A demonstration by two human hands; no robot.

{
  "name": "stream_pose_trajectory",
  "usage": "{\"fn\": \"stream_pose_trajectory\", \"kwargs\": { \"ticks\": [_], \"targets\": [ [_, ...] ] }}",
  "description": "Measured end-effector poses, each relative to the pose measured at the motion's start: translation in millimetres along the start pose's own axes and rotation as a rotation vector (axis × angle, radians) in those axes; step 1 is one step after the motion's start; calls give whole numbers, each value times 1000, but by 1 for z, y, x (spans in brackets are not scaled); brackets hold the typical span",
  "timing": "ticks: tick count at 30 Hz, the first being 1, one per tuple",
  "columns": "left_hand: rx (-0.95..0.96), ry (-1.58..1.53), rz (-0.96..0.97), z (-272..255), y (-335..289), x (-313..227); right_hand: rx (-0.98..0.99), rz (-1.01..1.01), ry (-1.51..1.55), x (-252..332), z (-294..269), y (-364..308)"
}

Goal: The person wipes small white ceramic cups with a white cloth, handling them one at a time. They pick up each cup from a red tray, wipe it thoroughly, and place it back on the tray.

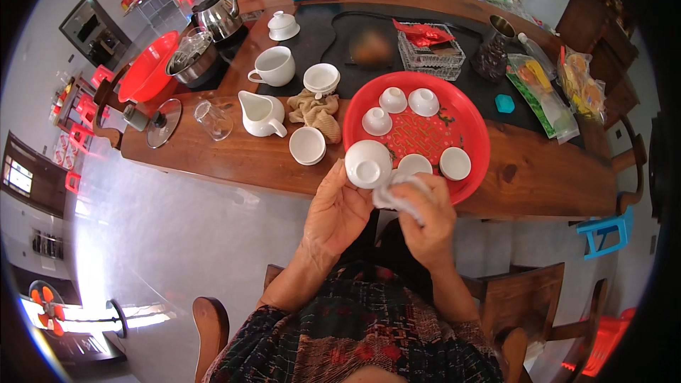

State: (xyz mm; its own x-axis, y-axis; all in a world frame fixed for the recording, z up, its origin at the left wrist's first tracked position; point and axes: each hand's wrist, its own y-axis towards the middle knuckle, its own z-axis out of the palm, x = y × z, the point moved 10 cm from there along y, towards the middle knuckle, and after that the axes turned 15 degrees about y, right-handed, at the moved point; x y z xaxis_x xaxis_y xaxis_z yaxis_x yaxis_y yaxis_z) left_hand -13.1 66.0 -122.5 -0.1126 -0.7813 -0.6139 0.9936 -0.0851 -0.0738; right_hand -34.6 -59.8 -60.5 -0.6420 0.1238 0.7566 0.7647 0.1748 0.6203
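Observation:
My left hand (332, 214) grips a small white teacup (368, 163) by its side, its foot ring turned up toward me. In my right hand (433, 225) is a crumpled white cloth (397, 197), slightly blurred, close against the cup's right side; whether it is tissue or fabric I cannot tell. Both hands are at the table's near edge, over the rim of a round red tray (477, 124). On the tray three cups (392, 100) stand at its far left, and two more (455, 163) at its near side, one partly behind my right hand.
Left of the tray are a white pitcher (261, 115), a tan cloth (316, 113), stacked white bowls (308, 145), a large white cup (274, 67) and a glass (213, 120). A kettle (217, 18) and red basin (150, 64) stand far left; a clear box (430, 53) lies beyond the tray.

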Motion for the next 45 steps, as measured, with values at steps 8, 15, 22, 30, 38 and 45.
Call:
{"fn": "stream_pose_trajectory", "kwargs": {
  "ticks": [8,15,22,30,38,45],
  "targets": [
    [21,132,26,5,1,9,-168,529,785,-43,3,0],
    [44,354,163,19,-15,-3,-72,183,359,-7,-1,11],
    [121,339,63,22,-11,2,155,64,314,11,14,7],
    [166,139,-61,21,-9,16,37,-48,178,20,5,7],
    [123,353,109,18,-11,8,-17,-197,-150,30,20,9],
    [121,188,6,9,-8,13,149,-34,278,15,18,13]
  ]
}}
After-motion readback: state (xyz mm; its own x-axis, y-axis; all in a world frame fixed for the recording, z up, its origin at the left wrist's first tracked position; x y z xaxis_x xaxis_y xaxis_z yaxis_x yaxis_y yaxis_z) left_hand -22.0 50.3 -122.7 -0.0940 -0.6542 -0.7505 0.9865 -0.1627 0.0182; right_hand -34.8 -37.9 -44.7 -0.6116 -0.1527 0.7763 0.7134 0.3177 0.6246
